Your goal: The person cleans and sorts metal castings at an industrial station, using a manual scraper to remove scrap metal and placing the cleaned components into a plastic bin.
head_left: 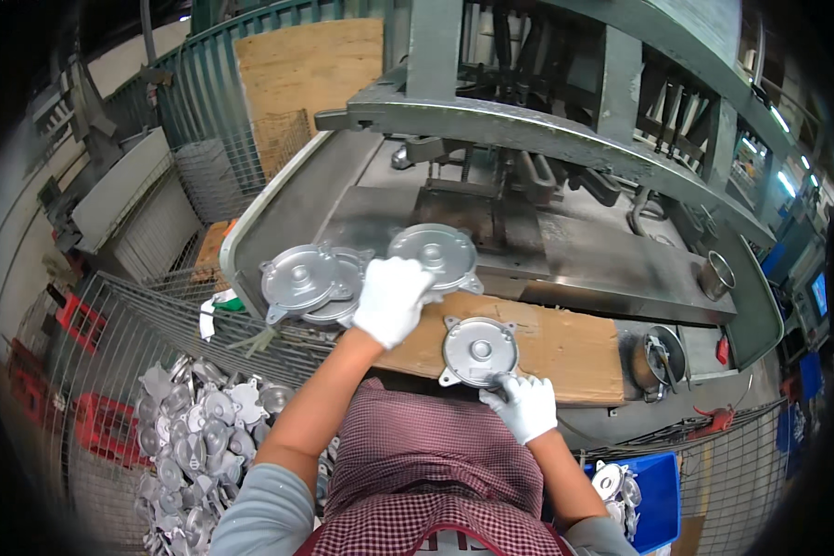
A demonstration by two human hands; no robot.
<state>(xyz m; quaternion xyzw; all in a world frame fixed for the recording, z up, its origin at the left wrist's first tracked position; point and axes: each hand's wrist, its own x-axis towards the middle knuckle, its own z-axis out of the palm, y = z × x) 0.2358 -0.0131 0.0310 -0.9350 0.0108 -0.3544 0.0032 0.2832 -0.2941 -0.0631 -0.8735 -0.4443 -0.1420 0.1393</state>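
My left hand (394,298), in a white glove, grips the near rim of a round grey metal cover (435,252) with lugs. Beside it, two similar covers overlap; the upper one (300,276) lies at the left end of the bench. Another round cover (480,350), with a raised centre and lugs at its edge, lies flat on a cardboard sheet (570,347) in front of me. My gloved right hand (526,408) is closed at that cover's lower right edge. A small dark grey piece shows at its fingertips; whether it is a lug or a tool is unclear.
A press-like machine frame (547,139) rises behind the bench. Castings (195,435) heap in a wire cage at lower left; a blue bin (658,496) holds more at lower right. A metal pot (658,357) with tools and a steel cup (716,275) stand at right.
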